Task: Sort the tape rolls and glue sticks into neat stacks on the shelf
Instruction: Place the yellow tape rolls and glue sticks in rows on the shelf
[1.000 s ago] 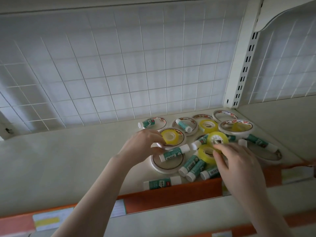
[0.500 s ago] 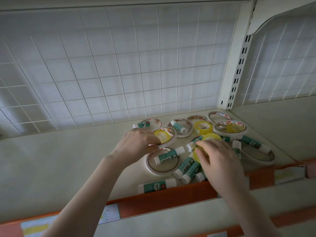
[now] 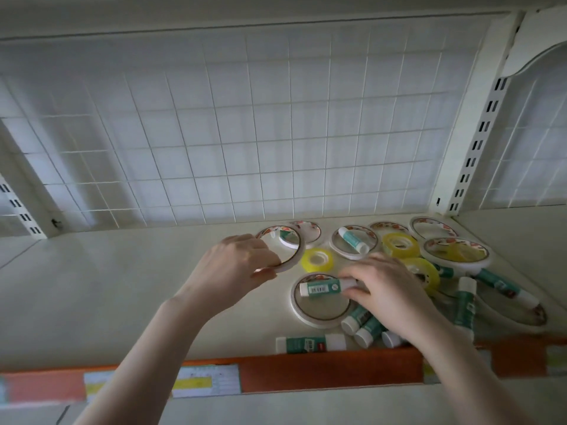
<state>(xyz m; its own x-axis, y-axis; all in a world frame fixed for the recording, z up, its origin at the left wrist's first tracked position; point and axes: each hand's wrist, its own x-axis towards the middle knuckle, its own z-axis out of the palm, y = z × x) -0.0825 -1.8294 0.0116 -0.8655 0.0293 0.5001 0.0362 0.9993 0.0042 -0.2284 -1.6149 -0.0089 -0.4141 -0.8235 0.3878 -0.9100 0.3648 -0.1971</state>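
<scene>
Several white tape rings, yellow tape rolls and green-and-white glue sticks lie scattered on the cream shelf (image 3: 122, 302). My left hand (image 3: 233, 268) grips a thin white tape ring (image 3: 291, 259), lifted and tilted above the shelf. A small yellow tape roll (image 3: 317, 259) lies uncovered just right of that ring. My right hand (image 3: 386, 289) pinches the cap end of a glue stick (image 3: 322, 288) lying across a flat white tape ring (image 3: 319, 317). More glue sticks (image 3: 365, 328) lie under my right wrist, and one glue stick (image 3: 310, 344) lies by the front lip.
A white wire grid (image 3: 245, 133) forms the back wall. A slotted upright post (image 3: 472, 154) bounds the shelf on the right. An orange price rail (image 3: 322, 371) runs along the front edge. The left part of the shelf holds nothing.
My left hand has lifted a white tape ring off the shelf, uncovering the yellow roll beneath. My right hand moved left from the yellow rolls onto the glue stick.
</scene>
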